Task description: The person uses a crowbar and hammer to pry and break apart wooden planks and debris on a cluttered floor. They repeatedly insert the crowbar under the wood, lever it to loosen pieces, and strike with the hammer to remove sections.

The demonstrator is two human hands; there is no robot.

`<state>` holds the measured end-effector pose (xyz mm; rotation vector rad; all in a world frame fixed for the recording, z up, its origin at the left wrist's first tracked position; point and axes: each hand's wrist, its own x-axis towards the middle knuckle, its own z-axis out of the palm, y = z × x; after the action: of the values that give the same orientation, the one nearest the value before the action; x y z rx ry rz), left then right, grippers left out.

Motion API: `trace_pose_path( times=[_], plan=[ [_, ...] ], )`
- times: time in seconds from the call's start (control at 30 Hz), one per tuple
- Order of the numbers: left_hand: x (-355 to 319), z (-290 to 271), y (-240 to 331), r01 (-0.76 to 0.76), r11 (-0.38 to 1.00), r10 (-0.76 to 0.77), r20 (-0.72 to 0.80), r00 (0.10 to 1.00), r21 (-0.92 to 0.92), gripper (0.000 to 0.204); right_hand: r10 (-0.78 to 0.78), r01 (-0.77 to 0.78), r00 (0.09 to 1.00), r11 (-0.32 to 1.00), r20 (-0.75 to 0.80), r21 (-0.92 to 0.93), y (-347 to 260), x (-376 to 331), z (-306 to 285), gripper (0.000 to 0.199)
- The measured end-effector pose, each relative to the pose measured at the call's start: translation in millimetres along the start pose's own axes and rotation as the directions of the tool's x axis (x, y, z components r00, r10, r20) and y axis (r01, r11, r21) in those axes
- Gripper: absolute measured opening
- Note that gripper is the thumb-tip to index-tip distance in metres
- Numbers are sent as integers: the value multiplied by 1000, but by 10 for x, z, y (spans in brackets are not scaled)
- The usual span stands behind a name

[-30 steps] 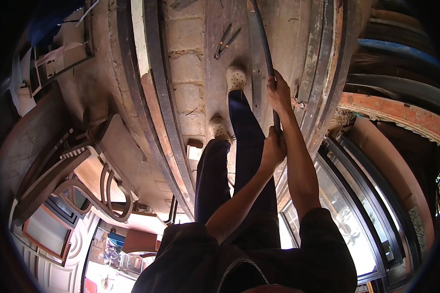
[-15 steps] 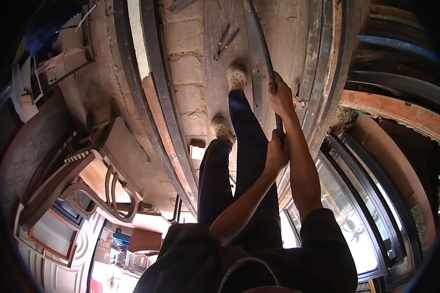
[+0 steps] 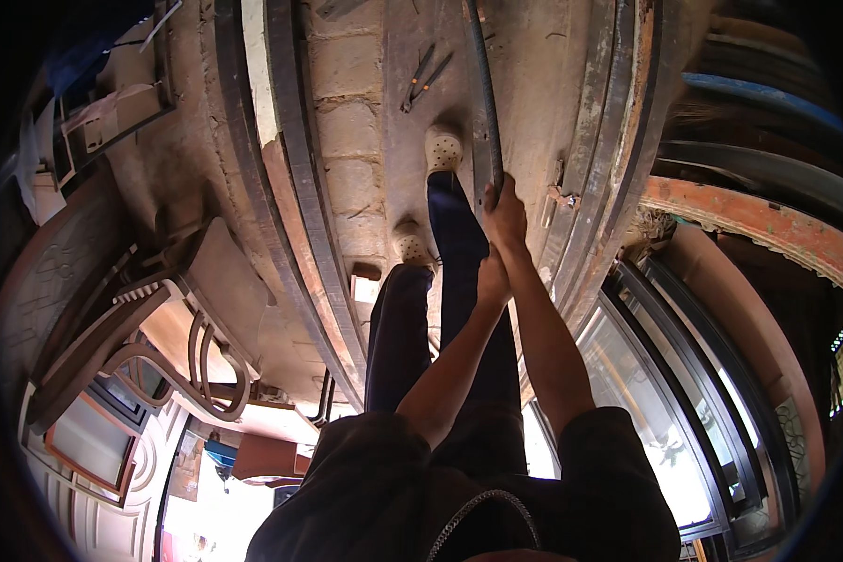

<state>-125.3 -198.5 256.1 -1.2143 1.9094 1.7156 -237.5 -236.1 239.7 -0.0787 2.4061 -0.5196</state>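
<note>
A long dark rod-like bar (image 3: pixel 486 103) runs from the top of the view down to my hands, its far end out of sight. My right hand (image 3: pixel 505 217) is wrapped round the bar, higher up. Just below it, close to the right wrist, my left hand (image 3: pixel 493 280) is closed at the bar's near end, which the hands mostly hide. A pair of pincers (image 3: pixel 422 81) with dark handles and orange bands lies on the floor, left of the bar and beyond my shoe (image 3: pixel 443 150).
Long timber beams (image 3: pixel 281 159) flank me on the left, and more beams (image 3: pixel 609 159) on the right. A wooden chair (image 3: pixel 217 300) stands at the left. Dark-framed glass panels (image 3: pixel 660 375) lean at the right, below an orange-red weathered beam (image 3: pixel 749 220).
Both hands have moved left with the bar, and the bar now stands more upright in the view. My hands are closer together than before. The pincers lie as they did.
</note>
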Motion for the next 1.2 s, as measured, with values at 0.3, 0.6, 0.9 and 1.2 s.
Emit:
trace_pose_path(
  times=[0.3,0.6,0.9,1.2],
  plan=[
    [46,609,-353,409,889,-383,-153,911,207,33,-7,10,994,1000,108,-30,511,-185,32,33],
    [98,107,-577,158,949,-109,-186,977,272,34,-73,74,997,997,-8,20,548,-188,607,40],
    [162,691,-751,-17,1000,13,-216,976,-19,30,8,-3,997,998,71,-70,649,-141,237,41],
    [22,814,-210,-102,985,75,-186,980,-136,15,-47,53,997,995,66,-90,759,-75,-183,39]
  ],
)
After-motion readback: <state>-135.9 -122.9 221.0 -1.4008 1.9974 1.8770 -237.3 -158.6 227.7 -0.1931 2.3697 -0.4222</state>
